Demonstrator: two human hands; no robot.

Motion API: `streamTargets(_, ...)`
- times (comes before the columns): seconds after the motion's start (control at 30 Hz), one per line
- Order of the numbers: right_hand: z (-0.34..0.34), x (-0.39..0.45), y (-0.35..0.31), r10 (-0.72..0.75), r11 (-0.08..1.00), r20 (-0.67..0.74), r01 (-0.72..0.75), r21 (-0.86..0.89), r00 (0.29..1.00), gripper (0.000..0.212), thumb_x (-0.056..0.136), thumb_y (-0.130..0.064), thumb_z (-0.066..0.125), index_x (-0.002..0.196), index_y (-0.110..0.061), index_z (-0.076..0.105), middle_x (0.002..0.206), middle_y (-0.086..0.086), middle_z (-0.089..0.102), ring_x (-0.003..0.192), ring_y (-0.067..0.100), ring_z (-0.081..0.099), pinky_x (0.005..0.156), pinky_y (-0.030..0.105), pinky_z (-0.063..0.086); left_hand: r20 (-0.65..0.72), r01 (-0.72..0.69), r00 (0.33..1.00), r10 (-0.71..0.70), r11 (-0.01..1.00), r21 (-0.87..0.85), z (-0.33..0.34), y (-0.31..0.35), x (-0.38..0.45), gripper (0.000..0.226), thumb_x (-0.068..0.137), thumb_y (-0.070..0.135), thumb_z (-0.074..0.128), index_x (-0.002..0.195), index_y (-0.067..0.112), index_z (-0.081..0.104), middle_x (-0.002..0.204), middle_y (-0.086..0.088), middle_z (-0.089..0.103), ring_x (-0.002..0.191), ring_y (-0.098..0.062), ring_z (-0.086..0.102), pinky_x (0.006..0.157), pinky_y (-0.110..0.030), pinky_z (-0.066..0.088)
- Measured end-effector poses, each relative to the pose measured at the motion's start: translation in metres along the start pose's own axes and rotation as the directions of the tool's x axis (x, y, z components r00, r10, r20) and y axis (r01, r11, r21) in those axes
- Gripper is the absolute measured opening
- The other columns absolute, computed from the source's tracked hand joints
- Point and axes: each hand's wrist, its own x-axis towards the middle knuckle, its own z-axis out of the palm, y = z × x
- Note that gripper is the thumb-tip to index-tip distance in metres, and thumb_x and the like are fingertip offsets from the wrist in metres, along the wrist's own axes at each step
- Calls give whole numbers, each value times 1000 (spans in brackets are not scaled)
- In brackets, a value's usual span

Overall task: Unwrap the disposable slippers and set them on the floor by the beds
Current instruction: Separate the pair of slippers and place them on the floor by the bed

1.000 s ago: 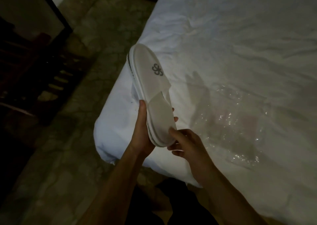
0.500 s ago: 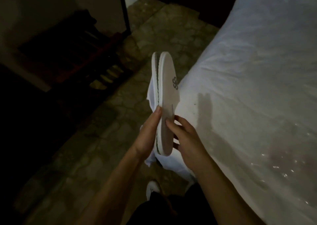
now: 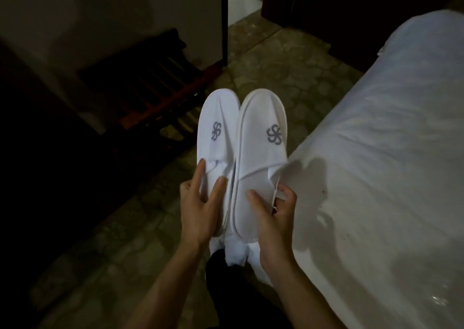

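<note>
Seen from above in dim light, 2 bare forearms reach forward from the bottom edge. The left hand [image 3: 198, 210] curls around the heel end of a white cloth disposable slipper [image 3: 217, 137], thumb pressed on its insole and fingers wrapped along the outer side. The right hand [image 3: 273, 213] grips the heel end of a second white cloth slipper [image 3: 261, 137] in the same way, thumb on top and fingers bent under the right edge. Both slippers are held in the air side by side, inner edges touching, uppers facing the camera and toes pointing away; each upper carries a grey swirl logo. Below them lies a mottled stone-patterned floor [image 3: 271, 60]. To the right, just beside the second slipper, is the rounded corner of a bed covered in a wrinkled white sheet [image 3: 376, 153]. Farther off to the left stands a dark wooden slatted rack [image 3: 150, 82] against a pale wall [image 3: 125, 14].
</note>
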Motion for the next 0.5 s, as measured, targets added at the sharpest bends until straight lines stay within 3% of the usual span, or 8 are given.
streamTargets(0.07,20,10,-1,-20,1000,-13,21,23,1000,51,78,-29,79,107,-51,43,118,-8,58,103,9,61,86,27,53,-44,11,999,-11,1000,-10,-8,3,19,67,89,47,60,149,40,31,118,9,40,97,1,50,83,-19,45)
streamTargets(0.13,40,21,-2,-37,999,-38,38,17,999,53,79,-28,78,114,-44,42,116,-12,56,102,4,59,82,23,50,-83,14,996,-15,1000,-6,-14,5,44,67,88,42,62,149,37,33,122,7,40,102,-5,51,87,-24,47)
streamTargets(0.3,97,43,-3,-44,999,-197,45,-2,979,58,74,-40,77,120,-40,42,126,2,57,111,23,61,94,47,53,-148,44,988,-44,999,-3,-24,8,98,66,86,45,63,146,39,36,125,8,42,113,-14,51,97,-39,49)
streamTargets(0.5,133,73,-13,-37,998,-209,25,-62,977,59,74,-40,77,121,-42,42,126,0,56,111,23,60,93,48,53,-113,21,993,-14,997,68,-35,16,152,69,85,47,63,147,42,33,124,9,40,115,-17,52,98,-46,51)
